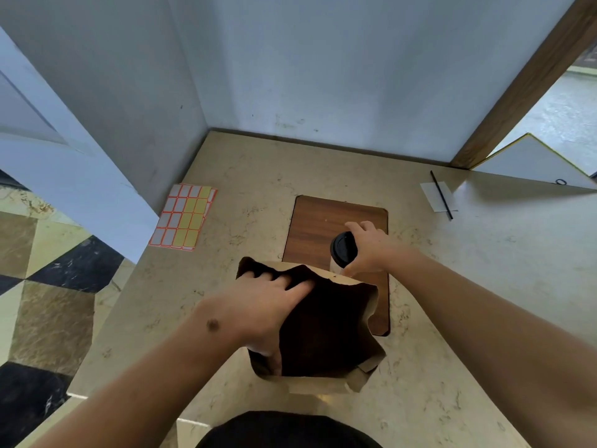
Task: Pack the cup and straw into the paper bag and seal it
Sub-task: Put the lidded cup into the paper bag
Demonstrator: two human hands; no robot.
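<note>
A brown paper bag stands open on the counter in front of me, its dark mouth facing up. My left hand grips the bag's left rim, with the fingers over the edge and the thumb inside. My right hand is wrapped around a cup with a black lid, held just beyond the bag's far rim above the wooden board. A thin black straw lies on a white paper slip at the far right of the counter.
A wooden board lies on the beige marble counter behind the bag. A sheet of orange-edged label stickers lies at the left near the wall. White walls enclose the back; a white panel leans at the right.
</note>
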